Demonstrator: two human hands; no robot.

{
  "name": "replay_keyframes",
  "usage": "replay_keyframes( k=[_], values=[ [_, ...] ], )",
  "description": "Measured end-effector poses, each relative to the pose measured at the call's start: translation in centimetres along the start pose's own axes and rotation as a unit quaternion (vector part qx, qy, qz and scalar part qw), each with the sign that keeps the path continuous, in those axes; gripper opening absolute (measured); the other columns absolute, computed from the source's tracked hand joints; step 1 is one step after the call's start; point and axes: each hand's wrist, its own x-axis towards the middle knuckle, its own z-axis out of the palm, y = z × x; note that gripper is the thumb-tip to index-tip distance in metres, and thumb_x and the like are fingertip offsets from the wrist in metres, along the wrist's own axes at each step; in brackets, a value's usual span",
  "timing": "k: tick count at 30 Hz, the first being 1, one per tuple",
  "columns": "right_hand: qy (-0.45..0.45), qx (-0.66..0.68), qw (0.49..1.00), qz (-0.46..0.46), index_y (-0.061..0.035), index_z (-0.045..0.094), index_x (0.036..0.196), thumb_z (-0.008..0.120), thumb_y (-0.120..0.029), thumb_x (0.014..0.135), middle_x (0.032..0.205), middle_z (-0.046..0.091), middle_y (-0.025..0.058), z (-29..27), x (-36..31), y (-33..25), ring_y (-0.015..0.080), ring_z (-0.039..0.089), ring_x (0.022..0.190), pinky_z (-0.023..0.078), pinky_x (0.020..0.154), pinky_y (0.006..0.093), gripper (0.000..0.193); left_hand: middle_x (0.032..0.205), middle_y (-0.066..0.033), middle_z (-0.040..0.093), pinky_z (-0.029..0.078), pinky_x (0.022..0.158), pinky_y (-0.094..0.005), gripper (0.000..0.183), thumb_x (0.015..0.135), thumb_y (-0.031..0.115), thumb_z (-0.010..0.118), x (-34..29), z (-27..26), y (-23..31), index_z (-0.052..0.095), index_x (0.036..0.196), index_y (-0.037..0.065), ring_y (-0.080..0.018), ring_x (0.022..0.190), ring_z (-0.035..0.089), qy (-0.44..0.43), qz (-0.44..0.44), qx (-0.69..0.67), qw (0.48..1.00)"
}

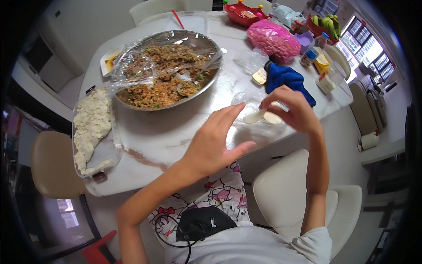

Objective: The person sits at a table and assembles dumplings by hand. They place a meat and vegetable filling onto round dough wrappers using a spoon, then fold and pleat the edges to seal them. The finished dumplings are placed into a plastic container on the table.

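Note:
My left hand (212, 143) hovers over the table's front edge, fingers stretched and thumb apart, holding nothing. To its right, my right hand (293, 108) pinches a thin, pale dumpling wrapper (253, 117) at its edge. Below those fingers more round wrappers (272, 118) lie in a clear plastic bag (246, 99). A large steel bowl of minced filling (154, 97) stands at the far left of the hands, partly under cling film, with a spoon (211, 60) in it. Left of the bowl, a clear tray (115, 147) holds many folded white dumplings (93, 119).
Behind my right hand lie a blue cloth (288, 81) and a pink bag (273, 40). Bottles (313, 53) and a red fruit bowl (314, 28) stand at the far right. A small sauce-stained dish (107, 66) sits beside the bowl. A white chair (285, 189) stands below the table's edge.

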Motion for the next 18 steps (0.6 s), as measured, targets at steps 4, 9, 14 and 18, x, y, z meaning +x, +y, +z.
replay_keyframes(
  k=[4, 9, 14, 18],
  values=[
    [0.008, 0.023, 0.998, -0.059, -0.0090, 0.067, 0.092, 0.073, -0.007, 0.082, 0.087, 0.067, 0.0045, 2.6, 2.3, -4.8, 0.0259, 0.062, 0.081, 0.046, 0.078, 0.0346, 0.012, 0.119, -0.0136, 0.065, 0.047, 0.097, -0.0336, 0.055, 0.083, 0.021, 0.077, -0.1, -2.0, 0.4, 0.056, 0.128, -0.001, -0.0228, 0.112, 0.063, -0.116, -0.184, -0.184, 0.959],
    [0.010, 0.082, 0.994, -0.067, -0.0075, 0.066, 0.096, 0.071, 0.000, 0.080, 0.087, 0.067, 0.0075, 5.9, 5.8, -6.0, 0.0258, 0.065, 0.078, 0.051, 0.073, 0.0368, 0.018, 0.110, -0.0117, 0.069, 0.051, 0.092, -0.0309, 0.029, 0.095, 0.014, 0.061, -2.4, -4.1, -2.0, 0.061, 0.117, -0.005, -0.0179, 0.102, 0.067, -0.118, -0.341, -0.433, 0.826],
    [0.125, -0.012, 0.990, 0.070, -0.0045, 0.064, 0.111, 0.072, -0.011, 0.086, 0.099, 0.066, 0.0146, 5.6, 11.7, -0.5, 0.0273, 0.066, 0.083, 0.053, 0.075, 0.0370, 0.027, 0.111, -0.0168, 0.068, 0.054, 0.092, -0.0335, 0.036, 0.100, 0.022, 0.057, -4.1, -6.8, -4.4, 0.058, 0.119, -0.008, -0.0227, 0.102, 0.068, -0.068, -0.436, -0.462, 0.769],
    [0.111, -0.061, 0.982, 0.140, -0.0083, 0.068, 0.113, 0.070, -0.031, 0.090, 0.107, 0.061, 0.0211, 5.7, 15.1, 6.5, 0.0324, 0.063, 0.093, 0.051, 0.084, 0.0388, 0.032, 0.115, -0.0163, 0.067, 0.054, 0.093, -0.0346, 0.035, 0.100, 0.017, 0.053, -3.6, -8.3, -6.8, 0.055, 0.123, -0.008, -0.0209, 0.103, 0.068, -0.053, -0.459, -0.472, 0.751]
  ],
)
